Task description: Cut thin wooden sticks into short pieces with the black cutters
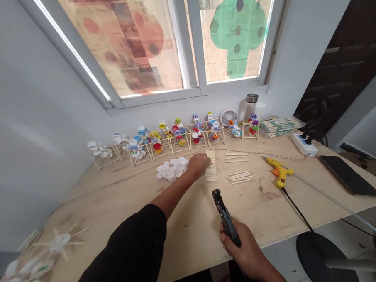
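My left hand [198, 165] reaches forward to a stack of short wooden sticks [211, 173], its fingers closed together on the sticks at the stack's left edge. How many sticks lie between the fingertips is hidden. Just left of that hand is a heap of white bottle caps [171, 169]. Nearer the table's front edge, my right hand [244, 247] is wrapped round a black plier-like hand tool [226, 219], whose hooked head points up and away from me. Longer wooden sticks lie in two groups, one farther back [236, 157] and one closer [241, 177].
Along the wall stands a row of stick frames with coloured caps [178, 138]. A yellow glue gun [278, 170], a phone [350, 175], a power strip [304, 145] and bagged sticks [280, 127] are on the right. Cap-and-stick wheels [59, 242] lie at front left. A fan [228, 117] and bottle [251, 105] stand behind.
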{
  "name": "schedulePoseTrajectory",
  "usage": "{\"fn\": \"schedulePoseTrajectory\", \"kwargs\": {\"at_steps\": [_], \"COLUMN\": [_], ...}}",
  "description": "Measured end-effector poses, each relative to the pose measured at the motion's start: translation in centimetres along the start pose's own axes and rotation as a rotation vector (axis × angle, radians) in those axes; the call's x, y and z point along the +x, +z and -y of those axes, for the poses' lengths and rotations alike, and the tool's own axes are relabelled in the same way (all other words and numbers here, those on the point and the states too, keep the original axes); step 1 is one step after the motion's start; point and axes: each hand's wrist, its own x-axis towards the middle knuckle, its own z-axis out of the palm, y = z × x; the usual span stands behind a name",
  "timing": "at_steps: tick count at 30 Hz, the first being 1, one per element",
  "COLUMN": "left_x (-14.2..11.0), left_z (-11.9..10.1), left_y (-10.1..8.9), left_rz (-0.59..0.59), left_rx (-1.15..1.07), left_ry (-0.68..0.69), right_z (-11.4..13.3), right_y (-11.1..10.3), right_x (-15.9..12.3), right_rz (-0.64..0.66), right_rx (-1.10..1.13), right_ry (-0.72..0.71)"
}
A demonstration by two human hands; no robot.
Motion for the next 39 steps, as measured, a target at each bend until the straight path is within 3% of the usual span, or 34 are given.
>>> {"fn": "schedulePoseTrajectory", "kwargs": {"at_steps": [7, 16, 22, 31, 39], "left_x": [-1.2, -2.5, -1.5, -1.5, -2.2], "left_z": [-0.8, -6.1, -8.3, -9.4, -9.4], "left_y": [-0.3, 0.3, 0.9, 1.2, 0.9], "left_rz": [-0.008, 0.14, 0.2, 0.22, 0.188], "left_rx": [-0.02, -0.032, -0.015, -0.039, -0.224], "left_ry": [-0.025, 0.058, 0.129, 0.13, 0.062], "right_z": [-0.1, -0.9, -1.0, -0.8, -1.2], "right_y": [0.1, -0.2, -0.8, -1.0, -0.8], "right_x": [-0.1, -1.0, -1.2, -1.1, -1.2], "right_rz": [-0.007, -0.059, -0.141, -0.165, -0.16], "right_rx": [0.042, 0.464, 0.524, 0.509, 0.55], "right_ry": [0.004, 0.087, 0.11, 0.113, 0.109]}}
